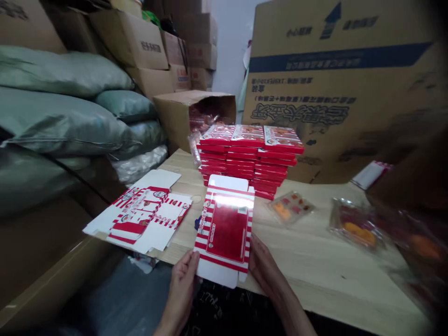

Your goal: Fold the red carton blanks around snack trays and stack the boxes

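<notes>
"Left hand point(181, 291), right hand point(266, 270): what are those fingers doing?"
"Pinching a flat red-striped carton blank point(224, 228) by its sides, over the table's point(315, 266) front edge, just before stacked cartons point(247, 161)."

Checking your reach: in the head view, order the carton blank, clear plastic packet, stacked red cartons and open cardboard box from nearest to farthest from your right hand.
1. Carton blank: held at its edge by the right hand, to that hand's left.
2. Clear plastic packet and stacked red cartons: too close to call; packet ahead right, stack straight ahead.
3. Open cardboard box: farthest, behind the stack.
</notes>
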`<state>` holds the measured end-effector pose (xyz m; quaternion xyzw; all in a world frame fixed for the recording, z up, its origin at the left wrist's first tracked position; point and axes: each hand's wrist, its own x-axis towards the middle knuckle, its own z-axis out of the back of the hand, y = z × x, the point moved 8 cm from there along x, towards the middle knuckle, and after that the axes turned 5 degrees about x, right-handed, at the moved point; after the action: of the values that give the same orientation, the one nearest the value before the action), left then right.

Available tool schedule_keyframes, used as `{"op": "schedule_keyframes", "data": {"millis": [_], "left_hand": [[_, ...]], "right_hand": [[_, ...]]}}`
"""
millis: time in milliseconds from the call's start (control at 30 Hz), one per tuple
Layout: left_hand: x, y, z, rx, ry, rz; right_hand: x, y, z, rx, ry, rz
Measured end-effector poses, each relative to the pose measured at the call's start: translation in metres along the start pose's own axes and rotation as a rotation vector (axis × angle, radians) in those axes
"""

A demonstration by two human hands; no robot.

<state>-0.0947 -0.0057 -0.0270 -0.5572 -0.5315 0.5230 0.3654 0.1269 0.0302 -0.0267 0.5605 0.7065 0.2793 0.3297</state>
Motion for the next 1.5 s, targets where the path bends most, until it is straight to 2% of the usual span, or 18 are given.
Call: {"op": "schedule_keyframes", "data": {"millis": [100,233,300,367,400,433,500,567,667,800,867,933,1000,1033,1133,1200,1333,1500], "left_hand": [[0.004,0.013,-0.018,0.175,0.058,-0.033],[0.021,0.011,-0.045,0.407,0.230,-0.115],[0.023,-0.012,-0.055,0.571,0.162,-0.320],[0.016,-0.047,-0.067,0.747,0.034,-0.612],[0.011,-0.060,-0.077,0.824,0.023,-0.733],[0.008,-0.069,-0.087,0.893,0.058,-0.815],[0.009,-0.074,-0.106,1.005,0.192,-0.876],[0.015,-0.072,-0.115,1.072,0.272,-0.855],[0.024,-0.062,-0.118,1.088,0.355,-0.758],[0.020,-0.055,-0.129,0.983,0.510,-0.727],[0.020,-0.056,-0.125,0.893,0.437,-0.728],[0.022,-0.055,-0.109,0.790,0.251,-0.688],[0.022,-0.043,-0.091,0.717,0.119,-0.580],[0.020,-0.033,-0.086,0.702,0.117,-0.503],[0.005,0.000,-0.092,0.671,0.304,-0.277],[-0.009,0.009,-0.101,0.613,0.396,-0.202],[-0.024,0.010,-0.114,0.485,0.445,-0.104],[-0.028,0.014,-0.119,0.391,0.494,-0.037]], "right_hand": [[-0.011,-0.003,0.017,0.040,-0.082,0.004],[-0.023,0.003,0.042,-0.010,-0.147,0.013],[-0.028,0.007,0.048,-0.107,-0.138,0.006],[-0.034,0.009,0.050,-0.269,-0.075,-0.011],[-0.037,0.007,0.050,-0.347,-0.028,-0.029],[-0.041,0.005,0.050,-0.413,0.020,-0.048],[-0.047,-0.002,0.053,-0.502,0.072,-0.072],[-0.050,-0.008,0.061,-0.524,0.045,-0.070],[-0.051,-0.016,0.069,-0.435,-0.025,-0.097],[-0.053,-0.019,0.058,-0.325,-0.030,-0.145],[-0.054,-0.016,0.057,-0.259,-0.092,-0.164],[-0.056,-0.013,0.065,-0.136,-0.215,-0.189],[-0.058,-0.011,0.076,0.001,-0.335,-0.204],[-0.059,-0.011,0.081,0.049,-0.375,-0.204],[-0.057,-0.013,0.088,0.075,-0.399,-0.180],[-0.056,-0.017,0.089,0.041,-0.398,-0.160],[-0.057,-0.021,0.085,-0.003,-0.411,-0.134],[-0.061,-0.011,0.077,-0.075,-0.446,-0.081]]}}
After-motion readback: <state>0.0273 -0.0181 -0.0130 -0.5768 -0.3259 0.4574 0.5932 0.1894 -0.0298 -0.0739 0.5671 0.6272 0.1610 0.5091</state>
